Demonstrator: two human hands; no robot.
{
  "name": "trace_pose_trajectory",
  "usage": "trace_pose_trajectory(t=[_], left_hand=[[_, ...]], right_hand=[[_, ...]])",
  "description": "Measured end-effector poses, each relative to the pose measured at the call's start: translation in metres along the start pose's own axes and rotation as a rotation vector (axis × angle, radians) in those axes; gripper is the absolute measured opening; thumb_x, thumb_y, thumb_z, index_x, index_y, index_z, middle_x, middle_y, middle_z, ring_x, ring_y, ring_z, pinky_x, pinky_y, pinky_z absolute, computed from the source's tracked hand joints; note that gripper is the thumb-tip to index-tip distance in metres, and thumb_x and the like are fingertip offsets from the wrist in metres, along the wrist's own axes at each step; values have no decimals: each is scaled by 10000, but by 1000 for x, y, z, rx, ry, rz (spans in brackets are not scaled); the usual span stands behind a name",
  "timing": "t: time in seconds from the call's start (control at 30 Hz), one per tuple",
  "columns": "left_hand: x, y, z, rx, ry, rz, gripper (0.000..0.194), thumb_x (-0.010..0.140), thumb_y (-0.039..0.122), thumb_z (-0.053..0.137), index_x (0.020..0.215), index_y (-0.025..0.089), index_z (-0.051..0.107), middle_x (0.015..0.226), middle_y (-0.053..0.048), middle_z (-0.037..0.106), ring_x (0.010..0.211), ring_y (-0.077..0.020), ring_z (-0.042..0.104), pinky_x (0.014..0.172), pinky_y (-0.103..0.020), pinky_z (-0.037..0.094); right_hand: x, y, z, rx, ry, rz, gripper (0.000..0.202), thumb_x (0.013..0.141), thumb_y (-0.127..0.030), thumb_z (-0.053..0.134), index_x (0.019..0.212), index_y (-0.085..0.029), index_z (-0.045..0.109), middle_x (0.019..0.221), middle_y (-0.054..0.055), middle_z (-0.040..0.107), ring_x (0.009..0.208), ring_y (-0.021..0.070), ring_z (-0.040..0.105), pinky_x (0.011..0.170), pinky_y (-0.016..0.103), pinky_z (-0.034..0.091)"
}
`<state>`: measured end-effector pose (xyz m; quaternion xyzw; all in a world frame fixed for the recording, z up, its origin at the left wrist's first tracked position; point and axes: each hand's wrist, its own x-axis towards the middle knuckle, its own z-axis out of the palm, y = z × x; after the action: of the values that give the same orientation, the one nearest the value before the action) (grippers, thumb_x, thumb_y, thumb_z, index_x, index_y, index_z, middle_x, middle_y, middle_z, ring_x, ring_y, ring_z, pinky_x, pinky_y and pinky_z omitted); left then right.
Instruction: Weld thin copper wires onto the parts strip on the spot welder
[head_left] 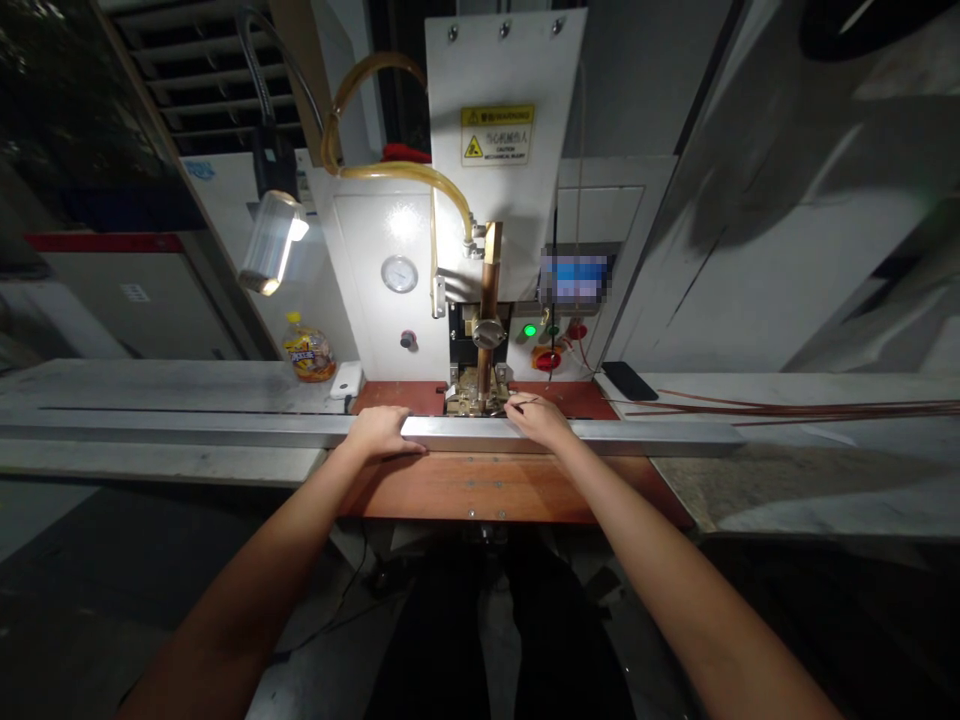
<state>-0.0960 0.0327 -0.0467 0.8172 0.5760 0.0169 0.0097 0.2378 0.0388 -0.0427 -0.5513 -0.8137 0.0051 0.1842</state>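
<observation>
The left hand (381, 432) lies over a long, straight, silver metal bar (465, 432). Its thumb is out along the front side of the bar, and the grip is on the bar. The right hand (538, 418) is at the back edge of the same bar, right of the upright copper-coloured metal rod (487, 330). Its fingertips are close together near the bottom of that rod. The grip looks narrow, but I cannot tell if it pinches something small.

The bar runs from side to side on the reddish-brown flat tabletop (435, 487), just in front of the big white machine (504, 210). It reaches past the brown top on both sides.

On the machine are a round white dial (400, 274), a glowing green button (530, 330) and a yellow bendy tube (405, 172). A shiny lamp (271, 243) shines from the left. Under it stands a clear bottle with a yellow cap (307, 350), beside a small white box (347, 380). A flat black phone (629, 381) and some thin brown rods (787, 409) lie on the right.
</observation>
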Motion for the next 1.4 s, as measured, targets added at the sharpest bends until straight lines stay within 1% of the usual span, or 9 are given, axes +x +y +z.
trace_pose_trajectory(t=[0.1, 0.27, 0.4, 0.57, 0.83, 0.97, 1.2, 1.4], left_hand=[[-2, 5, -5, 39, 28, 1, 807, 589, 821, 553, 1157, 251, 614, 1167, -111, 665, 1074, -335, 597, 876, -380, 434], [-8, 14, -14, 67, 35, 2, 818, 584, 850, 518, 1113, 236, 627, 1125, -112, 681, 1021, -330, 619, 829, -372, 447], [-9, 17, -17, 74, 49, 8, 808, 586, 846, 521, 1101, 234, 633, 1111, -114, 687, 1005, -335, 624, 798, -374, 454], [-10, 16, -15, 71, 60, 11, 797, 583, 837, 538, 1106, 244, 638, 1127, -108, 685, 1018, -326, 621, 820, -365, 446], [-13, 18, -15, 95, 62, 12, 803, 585, 848, 523, 1070, 218, 639, 1105, -117, 690, 1007, -340, 626, 799, -376, 454], [-16, 18, -12, 105, 87, 20, 785, 599, 849, 510, 1050, 218, 635, 1089, -111, 691, 999, -334, 627, 788, -374, 459], [-22, 17, -4, 83, 140, 18, 742, 635, 796, 541, 1110, 230, 616, 1134, -115, 668, 1053, -322, 598, 862, -389, 436], [-25, 19, -2, 83, 162, 12, 711, 652, 758, 567, 1140, 243, 609, 1146, -102, 660, 1081, -309, 576, 914, -392, 419]], right_hand=[[0, -1, -1, 8, -3, -2, 328, 933, -325, 365, 909, -238, 680, 1044, 25, 696, 983, 154, 602, 849, 216, 383], [0, -1, -2, 4, -6, -6, 343, 936, -330, 354, 919, -240, 684, 1050, 29, 699, 981, 162, 605, 847, 227, 388], [-2, -2, -2, -6, -6, 9, 338, 936, -342, 362, 923, -247, 686, 1032, 26, 704, 943, 170, 615, 815, 236, 398], [-2, -2, -2, -11, -3, 6, 331, 934, -350, 372, 926, -249, 688, 1018, 23, 709, 930, 170, 615, 795, 233, 398], [-5, -4, -4, -38, -27, 10, 333, 939, -337, 353, 884, -233, 664, 947, 33, 720, 898, 165, 619, 782, 231, 377], [-8, -6, -4, -31, -15, 4, 326, 941, -325, 352, 872, -232, 657, 938, 32, 719, 900, 162, 609, 788, 234, 368], [-14, -6, -2, -53, 28, -7, 320, 945, -322, 357, 859, -230, 652, 919, 34, 713, 901, 168, 591, 806, 247, 355], [-17, -4, 0, -50, 73, -23, 330, 943, -332, 364, 830, -228, 656, 854, 35, 702, 850, 169, 579, 767, 246, 353]])
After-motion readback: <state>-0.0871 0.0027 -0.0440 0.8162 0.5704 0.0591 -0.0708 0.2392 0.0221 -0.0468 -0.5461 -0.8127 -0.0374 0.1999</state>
